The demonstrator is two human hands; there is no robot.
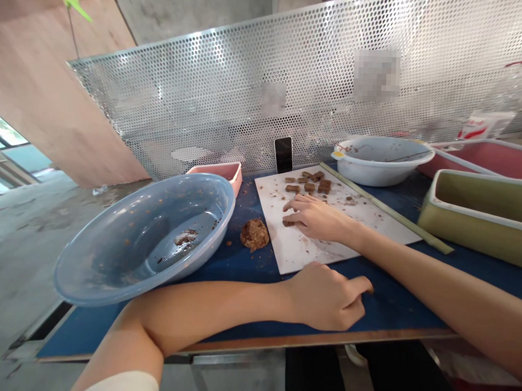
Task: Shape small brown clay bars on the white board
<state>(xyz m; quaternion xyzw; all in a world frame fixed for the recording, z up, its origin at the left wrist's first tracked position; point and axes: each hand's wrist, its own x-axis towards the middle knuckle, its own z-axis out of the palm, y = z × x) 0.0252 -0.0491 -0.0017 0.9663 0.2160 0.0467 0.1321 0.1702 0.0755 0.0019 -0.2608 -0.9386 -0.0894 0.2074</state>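
Note:
My right hand point(318, 217) is over the white board point(297, 258). Its fingers are bent around a small brown block point(288, 223), which is mostly hidden under them. Farther back on the board lie several similar brown blocks point(310, 187), among scattered crumbs. My left hand point(326, 300) rests on the blue tabletop by the near edge, its fingers curled in and nothing visible in them. A crumbly brown lump point(254, 234) sits on the table just left of the board.
To the left stands a large blue basin point(114, 236) with brown residue inside, a pink tray point(219, 170) behind it. A phone point(283, 154) leans against the perforated metal screen point(196, 90). A bamboo strip point(384, 208) lies along the board's right side, near a white basin point(379, 172) and green tub point(478, 223).

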